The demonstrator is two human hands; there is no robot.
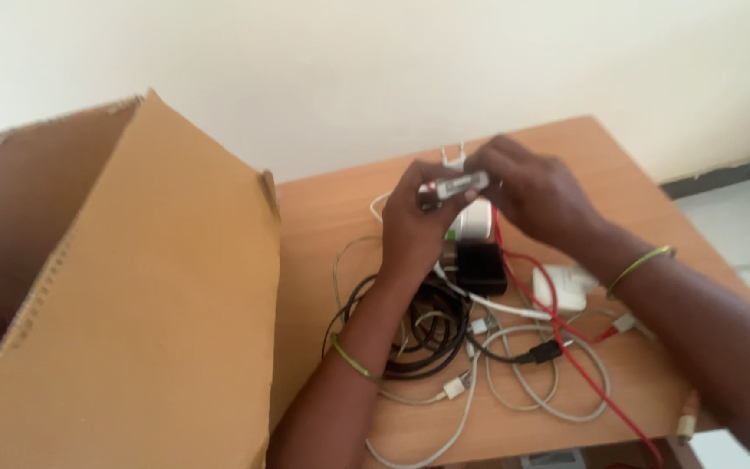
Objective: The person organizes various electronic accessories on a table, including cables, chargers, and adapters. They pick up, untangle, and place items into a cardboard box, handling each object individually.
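A: Head view. Where's the held part?

B: Small silver stick-shaped device (pixel 455 186), pinched between both hands above the far middle of the bench (pixel 635 187). Left hand (pixel 411 217) closed on its left end, right hand (pixel 536 191) closed on its right end. Long axis runs roughly left-right, right end tilted slightly up and away. Blurred, so I can't tell which end is the plug.

A: Packages?

B: One big brown cardboard box (pixel 132 295) at left, open, flap standing up toward the camera, touching the bench's left edge. No readable label on the faces shown.

A: Under the hands?

B: A black block adapter (pixel 482 267) right below them, a white round-topped part (pixel 472 221) just behind it. White square charger (pixel 563 288) to the right, near the right wrist. Red cable (pixel 566 343) runs from under the hands toward the near right corner. Coiled black cable (pixel 431 334) beside the left forearm, grey-white cables (pixel 549 382) looped across the front. A white two-prong plug (pixel 453 158) sticks up just behind the fingers.

A: Wrists?

B: Thin green bangle on each.
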